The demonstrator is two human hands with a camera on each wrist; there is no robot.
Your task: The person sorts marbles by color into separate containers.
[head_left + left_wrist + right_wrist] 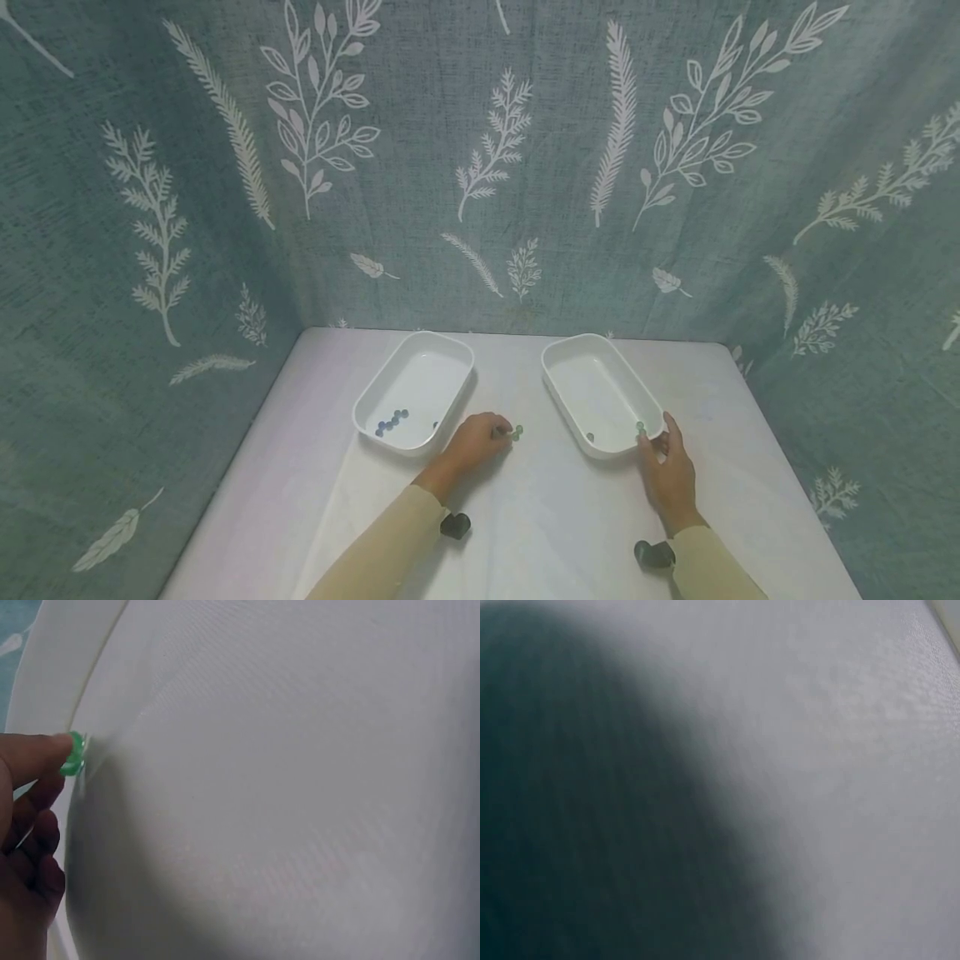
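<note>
My left hand (476, 442) is over the white table between two white trays. Its fingertips pinch at small green glass marbles (517, 432); in the left wrist view a green marble (73, 754) shows at the tips, partly covered by a finger. At the near right corner of the right tray (551, 379), my right hand (670, 475) holds the rim, thumb on the near side and index finger along the outer side. A green marble (641, 426) lies inside, close to that thumb. Another green marble (590, 437) sits by the tray's near left corner.
The left tray (431, 354) has several blue marbles (393, 421) near its front end. A patterned teal cloth (495, 275) stands behind and beside the white table (540, 517). Dark wrist cameras (455, 525) stick out at the cuffs. The right wrist view is mostly dark blur and white surface.
</note>
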